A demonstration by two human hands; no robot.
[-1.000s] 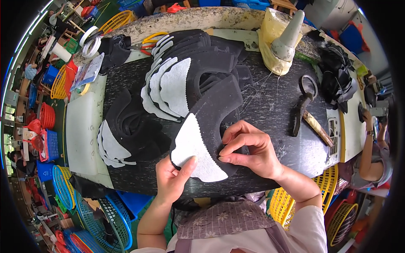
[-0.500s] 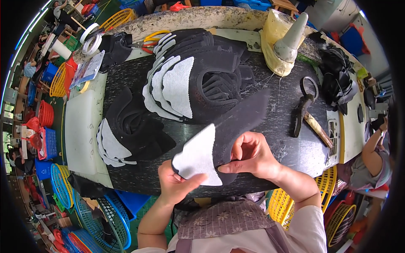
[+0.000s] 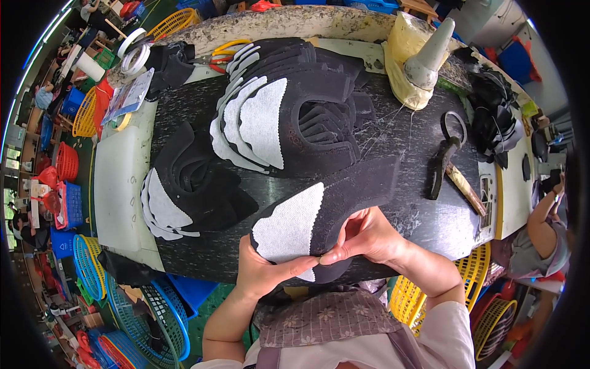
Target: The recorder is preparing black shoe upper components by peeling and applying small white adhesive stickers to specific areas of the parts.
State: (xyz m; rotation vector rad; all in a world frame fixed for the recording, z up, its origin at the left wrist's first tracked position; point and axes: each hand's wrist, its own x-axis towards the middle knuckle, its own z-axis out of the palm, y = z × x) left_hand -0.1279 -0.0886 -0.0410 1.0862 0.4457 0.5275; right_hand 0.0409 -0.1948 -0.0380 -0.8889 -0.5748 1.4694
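A person sits at a black, speckled worktable point(image 3: 405, 184), working a curved black fabric shoe-upper piece point(image 3: 344, 197) with a white mesh-textured lining patch point(image 3: 287, 229) on it. A second ago the white patch lay flatter and farther left, with the right hand point(image 3: 369, 237) pressing down on it; now the piece has been pulled nearer the table's front edge and both hands meet at its lower rim, which suggests the pressing is done and the edge is being checked or aligned. The left hand point(image 3: 264, 270) grips the rim from below, thumb on top; the right hand pinches the same rim with thumb and forefinger. Behind, a fanned stack of matching black-and-white pieces point(image 3: 270, 117) overlaps like scales, another pile point(image 3: 178, 197) sits left, and a hammer point(image 3: 444, 161) lies right.
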